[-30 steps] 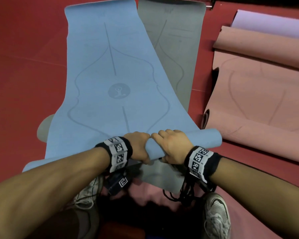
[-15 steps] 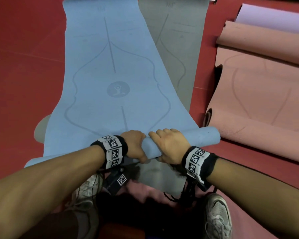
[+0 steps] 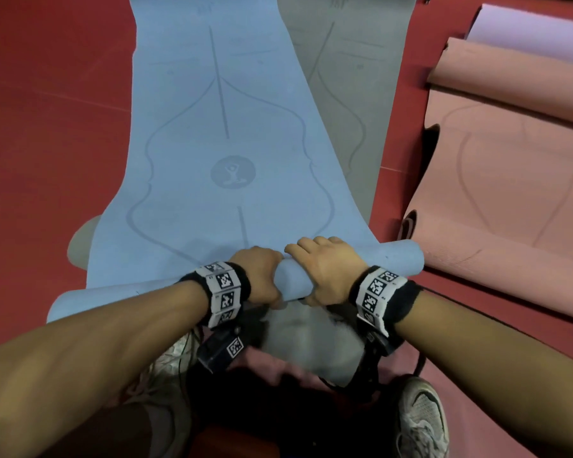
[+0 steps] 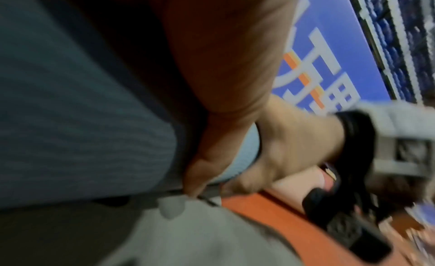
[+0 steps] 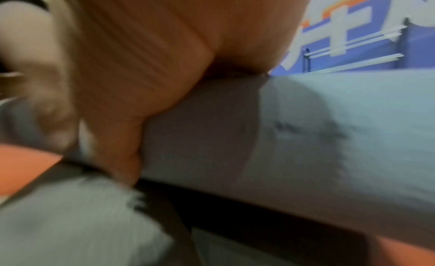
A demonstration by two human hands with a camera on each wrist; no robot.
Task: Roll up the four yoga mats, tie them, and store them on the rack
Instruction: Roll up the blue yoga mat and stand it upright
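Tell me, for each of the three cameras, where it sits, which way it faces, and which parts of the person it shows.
Head: worn on the head, facing down at the blue yoga mat; shows both forearms, left hand, right hand, and shoes.
Left wrist: looks along the left hand; the right hand also shows.
Right wrist: looks along the right hand at the mat's roll.
Shared: all show the blue roll; both wrist views show a blue wall sign.

A gym: red padded floor (image 3: 47, 143), yoga mats (image 3: 510, 153), a blue wall banner (image 4: 329, 52).
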